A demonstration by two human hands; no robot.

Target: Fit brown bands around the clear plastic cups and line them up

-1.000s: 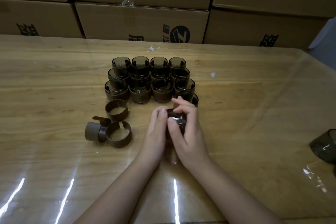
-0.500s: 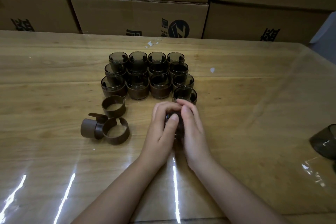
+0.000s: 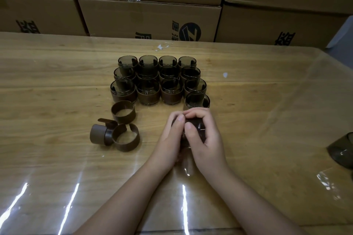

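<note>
Both hands hold one clear cup with a brown band (image 3: 197, 129) just above the table's middle. My left hand (image 3: 170, 139) wraps its left side, and my right hand (image 3: 205, 137) curls over its top and right side; most of the cup is hidden. Behind them stand several banded cups in rows (image 3: 159, 79), with one more banded cup (image 3: 197, 100) at the front right. Three loose brown bands lie to the left: one upright band (image 3: 123, 113), one open band (image 3: 126, 138), and one band on its side (image 3: 98, 133).
The wooden table (image 3: 57, 82) has a glossy clear cover. Stacked cardboard boxes (image 3: 149, 17) line its far edge. A dark clear cup (image 3: 342, 150) lies at the right edge of the view.
The hands have shifted their hold on the cup: the left thumb now lies along its left side and the right fingers curl over its top. The cup stays in the same spot.
</note>
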